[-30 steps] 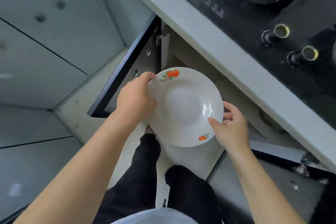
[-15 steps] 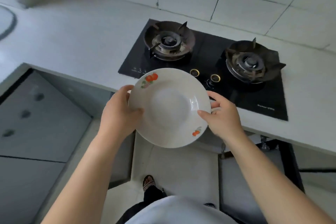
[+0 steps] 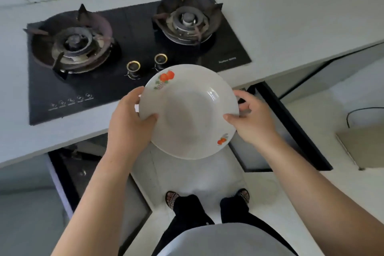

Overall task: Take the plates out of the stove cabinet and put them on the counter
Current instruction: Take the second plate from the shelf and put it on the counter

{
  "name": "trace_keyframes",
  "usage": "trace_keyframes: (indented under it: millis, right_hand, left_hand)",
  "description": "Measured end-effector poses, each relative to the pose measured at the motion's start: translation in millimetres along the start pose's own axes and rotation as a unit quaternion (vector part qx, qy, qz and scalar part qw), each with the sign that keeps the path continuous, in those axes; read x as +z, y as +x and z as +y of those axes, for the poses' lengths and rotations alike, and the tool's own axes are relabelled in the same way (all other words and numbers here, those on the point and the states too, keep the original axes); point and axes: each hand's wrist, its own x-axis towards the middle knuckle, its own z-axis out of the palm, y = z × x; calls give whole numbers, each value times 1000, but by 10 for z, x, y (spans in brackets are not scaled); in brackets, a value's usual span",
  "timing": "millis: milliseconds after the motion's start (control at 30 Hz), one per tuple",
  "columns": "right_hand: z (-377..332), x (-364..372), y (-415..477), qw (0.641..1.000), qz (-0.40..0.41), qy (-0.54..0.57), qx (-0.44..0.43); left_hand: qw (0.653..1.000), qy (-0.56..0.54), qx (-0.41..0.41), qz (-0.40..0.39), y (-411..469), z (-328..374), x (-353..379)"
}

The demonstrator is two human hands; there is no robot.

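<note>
Rightward is where the plate [image 3: 189, 114] has gone in the last half second: it was in front of the stove's left burner and now hangs in front of the right one, its far rim just below the two knobs [image 3: 160, 59].

Both thumbs lie over the rim onto the plate's upper face. The left thumb [image 3: 149, 118] is on the side towards the stove's left burner and the right thumb [image 3: 229, 117] is opposite. The left fingers are hidden under the plate, while the right fingers [image 3: 243, 97] curl round behind the edge. So the left hand [image 3: 128, 122] and the right hand [image 3: 251, 124] each grip one side, with bare forearms running back to the person.

The plate is white and deep, with orange fruit printed on the rim at two spots. It is held in the air over the front edge of the counter [image 3: 291, 16], overlapping the front of the black glass stove [image 3: 135, 27].

Below the stove, the stove cabinet [image 3: 291, 127] stands with both doors swung open. Between the doors, on the pale floor in front of the stove, are the person's sandalled feet [image 3: 171, 197].
</note>
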Motion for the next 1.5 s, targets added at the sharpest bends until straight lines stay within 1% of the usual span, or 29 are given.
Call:
trace_keyframes:
  millis: [167, 300, 433, 567, 700, 767, 900, 1033, 1133, 1333, 1500]
  right_hand:
    - [398, -717, -199, 996, 74, 38, 30]
    - [890, -1351, -424, 987, 128, 66, 67]
    - [1514, -2104, -771, 971, 188, 106, 100]
    - [2215, -2971, -1223, 953, 244, 114, 136]
    - [2836, -3823, -1761, 920, 328, 136, 165]
    - [3073, -4183, -2018, 900, 373, 143, 175]
    - [3480, -4659, -2409, 861, 431, 177, 204]
    - [3837, -4856, -2561, 832, 462, 209, 225]
    - [4019, -4952, -2500, 823, 464, 214, 246]
    - [4174, -5389, -2079, 826, 462, 190, 261]
    - [4065, -5946, -1601, 836, 461, 160, 251]
  left_hand:
    - [995, 27, 76, -58, -83, 579, 545]
    - [983, 52, 133, -113, -337, 1091, 1151]
    - [967, 48, 185, -170, -834, 1655, 1881]
    - [949, 21, 209, -235, -1432, 2173, 2726]
    - [920, 0, 254, -299, -2034, 2747, 3629]
    - [902, 8, 281, -328, -2329, 3041, 4029]
    - [866, 24, 319, -384, -2815, 3478, 4620]
    - [839, 55, 343, -418, -3065, 3711, 5055]
    - [829, 70, 347, -433, -3101, 3832, 5308]
    - [834, 59, 329, -440, -2888, 4156, 5823]
    - [831, 49, 340, -438, -2531, 4680, 6161]
